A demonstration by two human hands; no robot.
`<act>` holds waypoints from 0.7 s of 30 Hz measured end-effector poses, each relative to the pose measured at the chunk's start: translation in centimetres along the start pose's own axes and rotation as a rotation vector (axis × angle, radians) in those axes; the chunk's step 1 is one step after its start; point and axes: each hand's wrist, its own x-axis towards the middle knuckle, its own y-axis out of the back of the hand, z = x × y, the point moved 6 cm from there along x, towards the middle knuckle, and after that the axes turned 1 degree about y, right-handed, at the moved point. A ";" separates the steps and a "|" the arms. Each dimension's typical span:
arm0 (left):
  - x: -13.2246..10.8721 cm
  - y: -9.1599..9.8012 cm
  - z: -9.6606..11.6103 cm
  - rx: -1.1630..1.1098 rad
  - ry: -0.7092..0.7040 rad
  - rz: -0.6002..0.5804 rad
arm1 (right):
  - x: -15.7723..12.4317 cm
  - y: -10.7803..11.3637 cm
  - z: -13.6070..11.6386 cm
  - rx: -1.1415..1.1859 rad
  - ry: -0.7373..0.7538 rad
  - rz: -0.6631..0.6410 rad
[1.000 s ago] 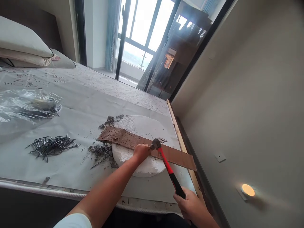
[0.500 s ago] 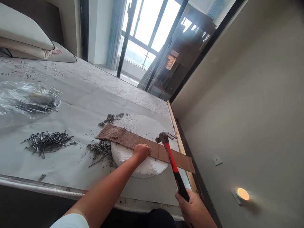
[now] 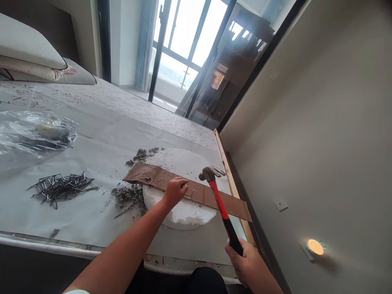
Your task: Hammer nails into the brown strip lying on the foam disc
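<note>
My right hand [image 3: 249, 261] grips a claw hammer [image 3: 221, 204] by its black and red handle. The hammer's metal head hovers over a long brown board [image 3: 211, 196]. On the board my left hand [image 3: 176, 191] has its fingers curled in, and whatever may be inside them is hidden. Just right of those fingers a small nail [image 3: 192, 193] stands up from the board, apart from the hand. Many small holes dot the board's left part, which has a torn spot. Beneath the board lies a round white foam block [image 3: 180, 161].
Left of the board is a heap of nails [image 3: 64, 187], with a clear plastic bag [image 3: 36, 130] behind it. Grey crumbs [image 3: 130, 194] lie beside the foam. A wooden rail [image 3: 228, 167] and a wall [image 3: 321, 134] bound the right side. Pillows [image 3: 29, 49] lie at far left.
My left hand has shifted left along the board, away from the nail, which now shows uncovered. The hammer stays raised, almost unmoved.
</note>
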 end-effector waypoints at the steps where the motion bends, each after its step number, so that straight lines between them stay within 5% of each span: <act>1: 0.0 0.5 0.0 0.000 0.012 0.038 | 0.2 -0.4 0.1 -0.006 0.003 -0.028; 5: -0.3 1.3 -0.6 0.023 0.057 0.088 | 0.6 -1.3 0.6 -0.010 -0.005 -0.109; 14: -0.7 1.4 -2.2 0.017 0.179 0.082 | 0.4 0.6 -0.3 0.090 -0.128 -0.128; 21: -1.1 0.6 -3.5 0.037 0.253 -0.040 | 0.2 0.6 -0.7 0.160 -0.137 -0.198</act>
